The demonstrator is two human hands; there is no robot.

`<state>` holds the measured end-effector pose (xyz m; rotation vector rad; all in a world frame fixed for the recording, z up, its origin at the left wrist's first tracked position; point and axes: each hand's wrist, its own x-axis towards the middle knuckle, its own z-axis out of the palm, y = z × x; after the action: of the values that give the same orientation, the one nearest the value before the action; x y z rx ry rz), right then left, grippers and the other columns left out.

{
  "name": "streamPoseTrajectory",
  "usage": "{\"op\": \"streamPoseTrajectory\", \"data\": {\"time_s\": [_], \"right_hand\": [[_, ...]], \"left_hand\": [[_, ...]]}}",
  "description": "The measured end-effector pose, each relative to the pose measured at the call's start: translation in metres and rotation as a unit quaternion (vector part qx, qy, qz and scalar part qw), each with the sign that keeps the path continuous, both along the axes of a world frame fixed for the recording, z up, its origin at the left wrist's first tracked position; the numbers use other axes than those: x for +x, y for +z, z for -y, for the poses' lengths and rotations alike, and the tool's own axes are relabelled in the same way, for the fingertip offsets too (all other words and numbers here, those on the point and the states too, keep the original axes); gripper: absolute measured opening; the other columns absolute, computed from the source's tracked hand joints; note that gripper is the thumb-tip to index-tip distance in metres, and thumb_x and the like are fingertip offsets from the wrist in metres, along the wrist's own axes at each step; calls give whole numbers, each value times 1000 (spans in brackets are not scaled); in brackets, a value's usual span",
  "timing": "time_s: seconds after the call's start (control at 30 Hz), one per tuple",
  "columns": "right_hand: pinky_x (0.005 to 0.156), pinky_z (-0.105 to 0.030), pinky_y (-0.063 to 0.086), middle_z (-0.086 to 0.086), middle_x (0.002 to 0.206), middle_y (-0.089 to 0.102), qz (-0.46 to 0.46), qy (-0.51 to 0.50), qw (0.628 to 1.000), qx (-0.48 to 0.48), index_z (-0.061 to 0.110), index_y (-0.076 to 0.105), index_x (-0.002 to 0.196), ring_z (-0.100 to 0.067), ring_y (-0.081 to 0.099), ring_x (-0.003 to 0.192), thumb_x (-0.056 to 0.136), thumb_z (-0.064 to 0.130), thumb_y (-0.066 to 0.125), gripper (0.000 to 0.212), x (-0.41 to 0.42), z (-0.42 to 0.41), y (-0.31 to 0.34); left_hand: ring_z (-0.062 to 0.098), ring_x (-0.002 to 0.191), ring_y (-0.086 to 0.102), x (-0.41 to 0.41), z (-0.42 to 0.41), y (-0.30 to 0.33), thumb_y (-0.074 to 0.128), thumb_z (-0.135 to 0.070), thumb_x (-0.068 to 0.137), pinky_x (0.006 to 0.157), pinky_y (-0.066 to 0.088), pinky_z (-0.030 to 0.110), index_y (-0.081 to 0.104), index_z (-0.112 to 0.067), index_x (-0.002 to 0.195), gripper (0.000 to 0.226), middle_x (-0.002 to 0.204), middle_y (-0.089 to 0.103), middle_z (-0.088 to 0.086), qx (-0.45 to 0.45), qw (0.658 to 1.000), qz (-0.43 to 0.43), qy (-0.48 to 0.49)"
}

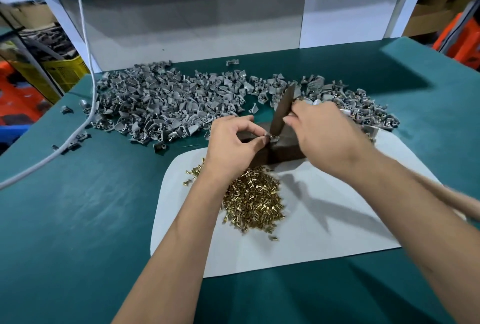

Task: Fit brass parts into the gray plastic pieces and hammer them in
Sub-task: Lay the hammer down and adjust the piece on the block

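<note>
- On the block (283, 148), left hand (233, 147) pinches a gray piece (267, 138); right hand (319, 128) grips the hammer (281, 110).
- Risk: hammer striking left fingertips (259, 141), or piece skidding sideways.

Two hands, the left hand (232, 143) and the right hand (321, 133); one dark block (287, 149); one dark tool (282, 111); one white mat (324, 230); one white cable (85, 69); brass parts (253, 200) and gray plastic pieces (161, 105) heaped past counting
</note>
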<state>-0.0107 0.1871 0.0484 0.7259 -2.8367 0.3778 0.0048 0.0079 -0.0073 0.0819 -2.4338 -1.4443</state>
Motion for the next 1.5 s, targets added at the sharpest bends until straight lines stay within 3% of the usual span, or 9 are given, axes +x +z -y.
{"op": "streamPoseTrajectory", "data": {"time_s": [0.17,0.33,0.5,0.73,0.9,1.07,1.2,1.3,1.5], "right_hand": [[55,-35,35,7,59,35,-124,-16,989,-76,18,57,100,-27,38,50,107,34,43,22,-1,-5,13],[60,-37,36,1,66,43,-11,-24,999,23,21,47,94,-23,40,54,109,35,39,22,1,1,5],[56,-36,33,2,62,38,-117,-28,991,-62,21,50,99,-32,38,55,108,33,43,17,2,3,14],[64,-37,38,0,73,48,-7,-11,999,51,24,51,96,-32,50,73,108,38,41,22,3,-3,14],[59,-22,45,6,66,70,108,64,992,-33,22,58,75,-6,62,59,101,32,60,28,0,-32,20],[61,-21,52,13,68,71,177,115,977,18,24,69,79,0,65,63,79,24,83,14,7,-41,6],[65,-37,57,13,67,67,154,88,980,88,26,65,72,-5,63,67,66,35,85,23,9,-41,-8],[62,-31,54,15,67,66,141,70,981,115,28,69,74,-5,62,67,66,45,86,26,7,-40,-9],[65,-30,56,18,65,65,95,69,993,-22,31,70,77,2,61,64,81,37,83,15,-6,-32,-3]], "left_hand": [[11,128,58,1,2,-1,85,-12,80,112,44,39,81,-21,82,10,123,69,8,-15,1000,1,-2],[17,132,54,0,0,-1,85,-11,81,115,40,40,80,-23,83,13,127,67,9,-20,1000,7,7],[9,125,60,0,2,-2,84,-11,80,109,46,29,81,-19,83,9,122,69,9,-15,1000,-6,-4],[21,134,52,0,1,-2,84,-11,81,114,42,45,77,-28,80,18,122,70,8,-4,1000,3,-7],[17,139,39,5,-5,1,80,-15,85,120,26,46,70,-39,74,28,129,67,-6,-30,999,-11,11],[13,142,32,8,-8,3,75,-13,89,122,20,47,73,-32,78,22,135,63,-9,5,1000,9,-8],[14,144,29,9,-7,5,75,-13,89,121,18,45,73,-31,77,22,140,61,-9,4,1000,14,-15],[14,145,27,10,-8,6,75,-13,88,121,17,41,72,-32,75,24,141,59,-8,-2,1000,13,-20],[12,146,25,11,-9,8,75,-13,88,119,16,35,72,-31,76,22,143,58,-8,-15,1000,14,-24]]}}
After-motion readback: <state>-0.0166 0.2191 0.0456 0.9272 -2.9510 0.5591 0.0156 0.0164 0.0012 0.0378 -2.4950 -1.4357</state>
